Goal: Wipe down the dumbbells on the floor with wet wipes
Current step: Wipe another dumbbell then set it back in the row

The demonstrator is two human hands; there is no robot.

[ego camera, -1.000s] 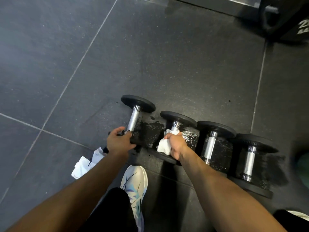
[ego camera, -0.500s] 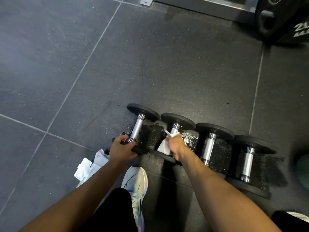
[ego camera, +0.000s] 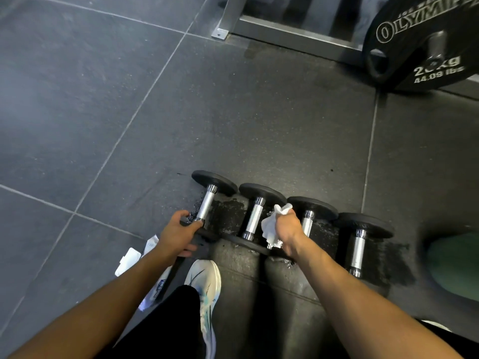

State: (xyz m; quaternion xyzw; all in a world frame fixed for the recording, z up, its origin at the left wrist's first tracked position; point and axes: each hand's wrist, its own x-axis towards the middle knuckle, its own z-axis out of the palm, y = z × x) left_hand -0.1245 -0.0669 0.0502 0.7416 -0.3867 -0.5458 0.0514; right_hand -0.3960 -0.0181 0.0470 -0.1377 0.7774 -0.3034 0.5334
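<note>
Gym floor [ego camera: 233,120]: left hand [ego camera: 176,235] grips dumbbell [ego camera: 207,206], right hand [ego camera: 287,231] clutches wipe [ego camera: 270,226]

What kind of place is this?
Most likely a gym: four dumbbells lie in a row on the dark rubber floor, and a black weight plate marked Olympic sits by a metal rack behind them.
</note>
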